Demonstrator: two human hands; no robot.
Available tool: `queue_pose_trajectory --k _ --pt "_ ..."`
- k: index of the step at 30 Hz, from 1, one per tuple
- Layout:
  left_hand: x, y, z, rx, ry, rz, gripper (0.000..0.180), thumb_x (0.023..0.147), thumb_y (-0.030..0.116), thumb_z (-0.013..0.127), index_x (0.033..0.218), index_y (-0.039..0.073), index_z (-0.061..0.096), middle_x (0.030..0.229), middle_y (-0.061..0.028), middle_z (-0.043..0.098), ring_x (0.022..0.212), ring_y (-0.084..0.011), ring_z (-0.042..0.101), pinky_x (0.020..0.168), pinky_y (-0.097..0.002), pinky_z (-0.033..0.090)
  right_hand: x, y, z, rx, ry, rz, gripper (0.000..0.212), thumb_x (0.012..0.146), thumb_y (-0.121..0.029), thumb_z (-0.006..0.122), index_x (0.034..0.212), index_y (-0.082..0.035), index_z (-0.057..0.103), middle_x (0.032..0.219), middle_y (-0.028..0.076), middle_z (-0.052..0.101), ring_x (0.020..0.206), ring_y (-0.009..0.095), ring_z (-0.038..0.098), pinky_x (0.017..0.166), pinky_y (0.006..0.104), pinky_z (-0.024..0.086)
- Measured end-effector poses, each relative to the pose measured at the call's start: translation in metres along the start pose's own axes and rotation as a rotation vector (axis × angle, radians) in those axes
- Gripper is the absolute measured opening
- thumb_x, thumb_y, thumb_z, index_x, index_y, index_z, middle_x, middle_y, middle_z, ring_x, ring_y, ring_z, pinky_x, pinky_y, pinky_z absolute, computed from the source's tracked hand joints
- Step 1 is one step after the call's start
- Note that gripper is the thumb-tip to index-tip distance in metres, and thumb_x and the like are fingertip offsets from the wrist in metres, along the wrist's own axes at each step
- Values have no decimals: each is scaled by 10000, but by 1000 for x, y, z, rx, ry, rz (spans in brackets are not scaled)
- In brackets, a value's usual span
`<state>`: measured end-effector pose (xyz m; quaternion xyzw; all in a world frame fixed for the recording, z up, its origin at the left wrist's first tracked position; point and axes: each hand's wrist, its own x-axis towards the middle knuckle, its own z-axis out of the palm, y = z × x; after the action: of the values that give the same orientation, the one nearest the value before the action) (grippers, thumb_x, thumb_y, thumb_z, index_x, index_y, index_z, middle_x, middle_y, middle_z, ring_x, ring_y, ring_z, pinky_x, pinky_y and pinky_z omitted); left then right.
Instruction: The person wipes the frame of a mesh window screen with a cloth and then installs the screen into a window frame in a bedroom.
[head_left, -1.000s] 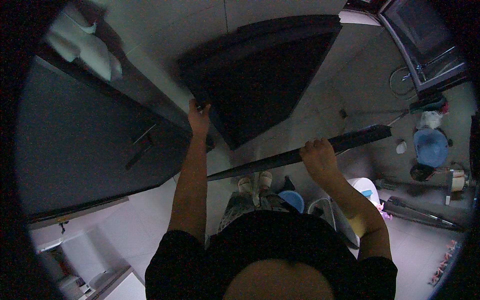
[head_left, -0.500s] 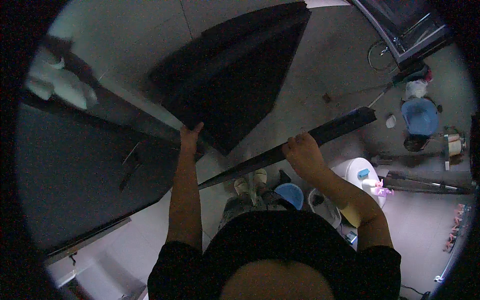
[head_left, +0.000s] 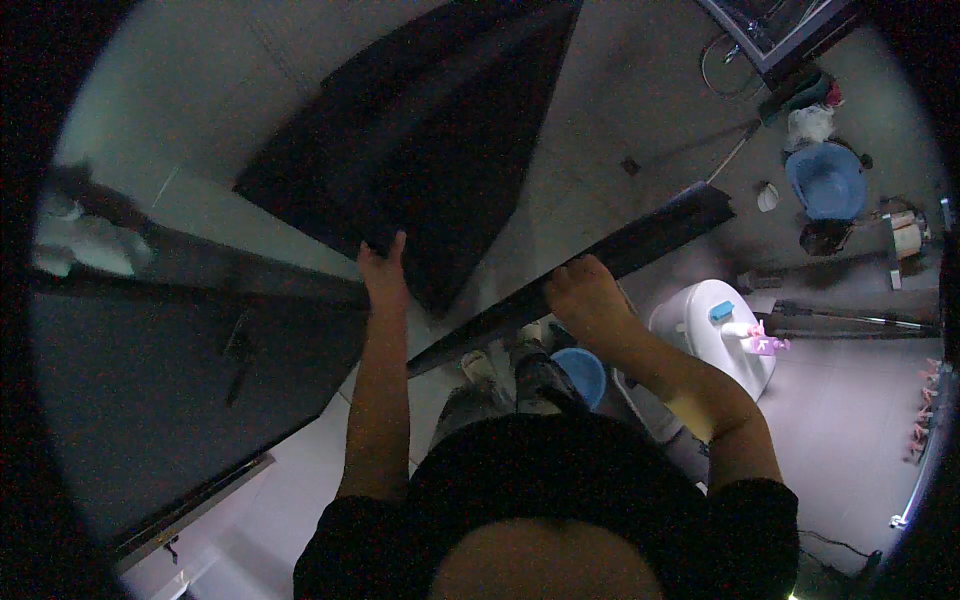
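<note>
My left hand (head_left: 383, 275) grips the near edge of a large dark sheet (head_left: 440, 170), its thumb raised beside the edge. The sheet spreads away from me, stiff-looking and slightly curved, and its far end runs out of view. My right hand (head_left: 588, 300) is closed over the upper edge of a long, narrow dark panel (head_left: 650, 235), which slants from near my legs up to the right. Its fingertips are hidden behind that edge. The dim light hides what both dark pieces are made of.
On the left stands a dark grey door (head_left: 190, 370) with a handle. To the right are a white toilet tank (head_left: 705, 310) with a purple bottle (head_left: 765, 345), and a blue basin (head_left: 828, 180) farther off. Another blue basin (head_left: 580, 378) sits by my feet.
The large sheet has shifted left in view and looks lower and closer. My right hand and the narrow panel have moved slightly left. The whole view has turned a little.
</note>
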<state>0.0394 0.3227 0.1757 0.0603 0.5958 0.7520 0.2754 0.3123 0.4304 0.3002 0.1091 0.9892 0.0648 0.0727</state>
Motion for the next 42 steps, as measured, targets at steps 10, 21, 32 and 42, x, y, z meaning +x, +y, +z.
queue_pose_trajectory --k 10,21,32,42 --pt "-35 93 116 480 54 304 398 743 78 712 1070 -61 532 973 -98 602 867 -200 529 818 -297 414 -4 48 -7 -2 -24 -15 117 666 -139 577 767 -86 603 760 55 569 773 203 565 726 314 412" --pt "-21 168 202 733 -52 386 356 726 54 701 1036 -59 567 930 -137 636 829 -223 589 775 -319 442 1 111 -23 -43 14 -1 119 692 -158 573 792 -116 621 774 41 572 781 197 570 728 316 414" --pt "-15 173 206 434 -83 228 338 730 24 688 1038 -51 571 964 -94 620 866 -184 560 792 -300 422 2 122 -11 -25 133 0 110 660 -155 578 741 -92 618 743 42 560 753 189 554 692 307 410" --pt "-11 172 210 548 -74 322 338 721 34 699 1028 -43 581 960 -112 638 854 -205 587 785 -322 443 0 129 -7 7 142 -13 125 670 -153 571 767 -94 624 767 49 570 770 190 560 709 319 413"
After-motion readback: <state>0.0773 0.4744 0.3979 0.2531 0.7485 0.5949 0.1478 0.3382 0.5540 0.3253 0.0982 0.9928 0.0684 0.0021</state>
